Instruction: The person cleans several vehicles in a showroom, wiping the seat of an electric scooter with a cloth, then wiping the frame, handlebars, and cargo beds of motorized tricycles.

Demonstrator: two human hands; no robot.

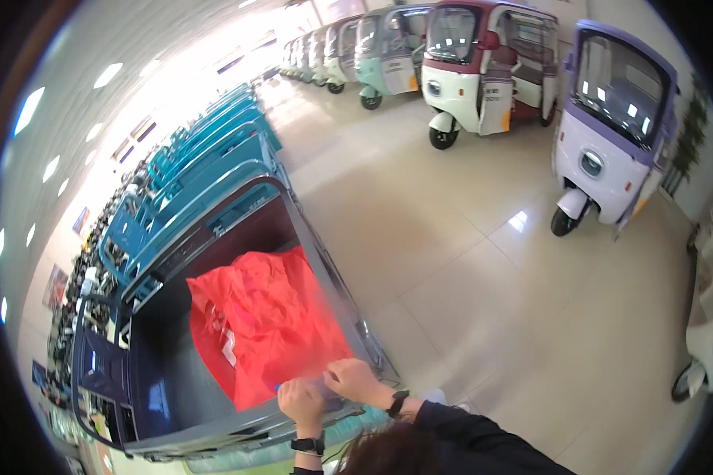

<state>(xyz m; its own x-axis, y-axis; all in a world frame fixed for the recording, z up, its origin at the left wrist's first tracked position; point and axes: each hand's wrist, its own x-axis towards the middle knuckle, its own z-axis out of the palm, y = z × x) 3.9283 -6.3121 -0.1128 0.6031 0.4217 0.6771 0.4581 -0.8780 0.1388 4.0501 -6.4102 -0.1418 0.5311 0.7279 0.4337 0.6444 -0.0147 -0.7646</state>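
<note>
A crumpled red bag or sheet point(265, 317) lies in the dark cargo bed point(170, 380) of a three-wheeled vehicle, with a small white patch showing on it. At the bed's near edge my left hand point(301, 401) is closed, its fingers curled beside the red material. A small bit of blue shows by its fingers. Just right of it, my right hand point(352, 380) is also closed, close to the red material's near right corner. Something bluish and see-through shows between the two hands, too blurred to name. Each wrist wears a dark band.
Metal rails point(325, 245) border the bed. Beyond it stands a row of blue cargo beds point(206, 178). Across the tiled floor point(428, 261) are enclosed three-wheelers, including a purple-and-white one point(606, 134) and a red-and-white one point(483, 71). A white scooter point(709, 340) stands at the right.
</note>
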